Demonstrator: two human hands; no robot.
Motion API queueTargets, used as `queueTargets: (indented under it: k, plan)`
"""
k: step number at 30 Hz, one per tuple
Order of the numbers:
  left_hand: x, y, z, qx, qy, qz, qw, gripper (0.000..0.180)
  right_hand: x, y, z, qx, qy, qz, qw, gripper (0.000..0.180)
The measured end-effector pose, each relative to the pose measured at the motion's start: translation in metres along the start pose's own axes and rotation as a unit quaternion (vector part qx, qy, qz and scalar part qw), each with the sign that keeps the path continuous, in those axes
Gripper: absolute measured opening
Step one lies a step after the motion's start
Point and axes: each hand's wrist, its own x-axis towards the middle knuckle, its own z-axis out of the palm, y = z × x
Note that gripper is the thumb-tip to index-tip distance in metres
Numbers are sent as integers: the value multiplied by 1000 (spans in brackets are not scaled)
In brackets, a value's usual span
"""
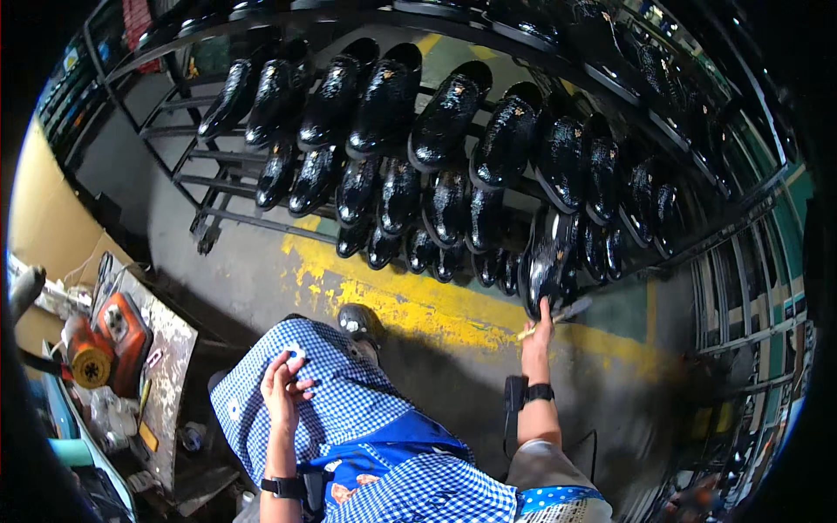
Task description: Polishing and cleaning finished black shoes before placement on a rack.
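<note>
My right hand [536,338] reaches out to a glossy black shoe [549,261] in front of the rack. Its thumb or finger lies along the shoe's near end, and the hand appears closed on it. Across the same hand runs a thin, light-coloured stick-like tool [571,309] with a pale end, perhaps a brush; its kind is not clear. My left hand [283,390] hangs over the blue checked apron [349,401], fingers loosely bent and apart, nothing in them. Rows of shiny black shoes [384,100] stand on the dark metal rack [187,179].
A worn workbench [170,349] stands on the left, bearing an orange tool [122,327], a plastic bag [112,414] and small items. Yellow floor paint [392,301] runs below the rack. More metal racking [741,296] rises at right. My shoe [359,321] shows below the apron.
</note>
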Motion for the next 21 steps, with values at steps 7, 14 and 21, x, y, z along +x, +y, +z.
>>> queueTargets:
  k: [7, 14, 21]
  plan:
    - [3, -8, -6, -2, 67, 34, 997, 36, 57, -33, 93, -261, -93, 37, 960, 59]
    - [3, -15, -16, -6, 99, 46, 994, 36, 112, -42, 57, -3, 243, -47, 969, 68]
    - [4, -15, -20, 7, 101, 52, 994, 35, 110, -57, 38, 28, -4, 43, 999, 37]
